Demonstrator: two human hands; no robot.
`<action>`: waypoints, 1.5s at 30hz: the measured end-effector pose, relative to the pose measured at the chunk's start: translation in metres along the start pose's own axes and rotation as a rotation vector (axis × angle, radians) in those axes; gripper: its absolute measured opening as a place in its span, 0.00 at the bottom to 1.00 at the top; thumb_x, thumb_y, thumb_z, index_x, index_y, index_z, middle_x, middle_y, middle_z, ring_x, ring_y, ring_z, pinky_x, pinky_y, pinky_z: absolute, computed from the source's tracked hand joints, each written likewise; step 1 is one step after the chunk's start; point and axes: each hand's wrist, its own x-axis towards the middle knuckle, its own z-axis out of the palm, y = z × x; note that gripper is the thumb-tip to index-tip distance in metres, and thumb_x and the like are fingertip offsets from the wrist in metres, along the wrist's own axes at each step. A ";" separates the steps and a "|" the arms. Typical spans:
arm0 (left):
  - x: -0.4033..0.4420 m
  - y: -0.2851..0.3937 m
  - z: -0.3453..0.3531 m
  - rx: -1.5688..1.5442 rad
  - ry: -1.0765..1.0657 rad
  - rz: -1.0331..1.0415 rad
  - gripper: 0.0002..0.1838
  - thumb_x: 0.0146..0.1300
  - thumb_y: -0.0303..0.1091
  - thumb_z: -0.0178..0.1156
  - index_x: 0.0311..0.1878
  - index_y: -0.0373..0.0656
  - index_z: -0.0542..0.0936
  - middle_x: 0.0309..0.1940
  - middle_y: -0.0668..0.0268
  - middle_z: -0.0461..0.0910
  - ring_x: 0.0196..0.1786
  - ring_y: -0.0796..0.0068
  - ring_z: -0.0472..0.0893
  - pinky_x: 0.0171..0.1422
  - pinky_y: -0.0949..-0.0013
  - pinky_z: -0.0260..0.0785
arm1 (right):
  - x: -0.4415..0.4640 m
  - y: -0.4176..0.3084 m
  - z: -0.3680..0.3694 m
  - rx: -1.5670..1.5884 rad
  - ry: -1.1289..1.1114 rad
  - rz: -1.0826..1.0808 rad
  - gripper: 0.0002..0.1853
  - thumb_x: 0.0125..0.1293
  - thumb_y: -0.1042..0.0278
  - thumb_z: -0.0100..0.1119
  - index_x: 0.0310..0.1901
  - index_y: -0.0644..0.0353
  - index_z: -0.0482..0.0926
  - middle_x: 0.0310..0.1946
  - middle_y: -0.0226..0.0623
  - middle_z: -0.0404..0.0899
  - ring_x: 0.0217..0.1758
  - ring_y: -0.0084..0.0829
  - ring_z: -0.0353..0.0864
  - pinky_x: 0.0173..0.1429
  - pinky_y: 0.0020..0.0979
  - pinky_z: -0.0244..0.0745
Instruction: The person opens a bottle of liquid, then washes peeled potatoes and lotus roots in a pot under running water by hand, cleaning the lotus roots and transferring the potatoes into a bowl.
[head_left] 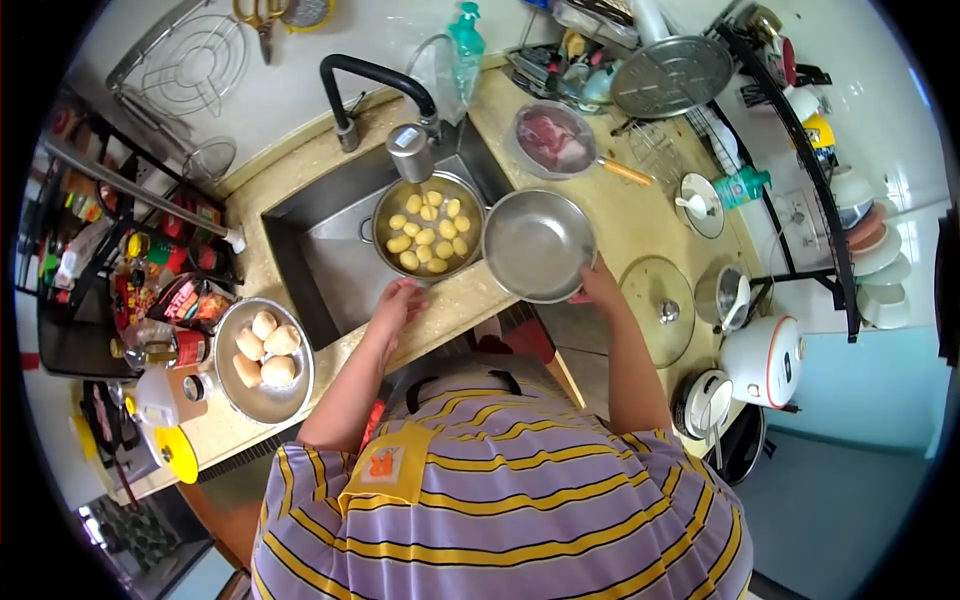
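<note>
A metal pot (467, 198) stands in the sink, holding several small peeled yellow potatoes (425, 236) that seem to lie in water. Over its back edge hangs the metal head of the black faucet (409, 150). To its right a round metal bowl (538, 245) with nothing in it is at the counter's front edge. My right hand (600, 286) grips that bowl by its right rim, the thumb on the near side. My left hand (398, 305) is at the sink's front edge, just below the pot, with loosely bent fingers apart and nothing in them.
At the left, a metal basin (232, 386) holds several pale, rounded pieces of food (266, 346). Raw meat (550, 138) lies in a bowl at the back right. A glass lid (650, 325), a rice cooker (762, 360) and a black rack (790, 120) line the right side.
</note>
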 end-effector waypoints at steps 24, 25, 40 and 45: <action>-0.088 -0.012 0.007 -0.235 0.387 0.301 0.41 0.65 0.23 0.54 0.76 0.60 0.49 0.59 0.62 0.73 0.52 0.67 0.79 0.47 0.63 0.79 | 0.022 -0.086 0.280 -0.723 -0.546 -0.914 0.22 0.55 0.74 0.66 0.53 0.59 0.76 0.49 0.47 0.77 0.54 0.48 0.77 0.57 0.43 0.74; -0.093 -0.017 0.007 -0.275 0.402 0.324 0.41 0.65 0.23 0.53 0.77 0.59 0.49 0.58 0.62 0.73 0.51 0.68 0.79 0.46 0.65 0.78 | 0.019 -0.088 0.294 -0.692 -0.593 -0.891 0.21 0.55 0.75 0.66 0.52 0.60 0.76 0.48 0.47 0.78 0.53 0.48 0.78 0.57 0.42 0.75; -0.151 -0.041 -0.010 -0.450 0.505 0.498 0.47 0.62 0.17 0.46 0.79 0.60 0.38 0.63 0.62 0.67 0.51 0.73 0.76 0.45 0.70 0.76 | -0.083 -0.097 0.367 -0.560 -0.901 -1.324 0.10 0.65 0.77 0.55 0.47 0.62 0.77 0.46 0.47 0.78 0.47 0.50 0.79 0.51 0.41 0.76; -0.207 -0.059 -0.014 -0.666 0.746 0.547 0.40 0.62 0.20 0.47 0.77 0.53 0.49 0.62 0.60 0.68 0.51 0.69 0.78 0.48 0.68 0.77 | -0.131 -0.061 0.396 -0.580 -1.471 -1.536 0.09 0.62 0.77 0.54 0.44 0.62 0.77 0.44 0.45 0.78 0.47 0.49 0.78 0.52 0.42 0.75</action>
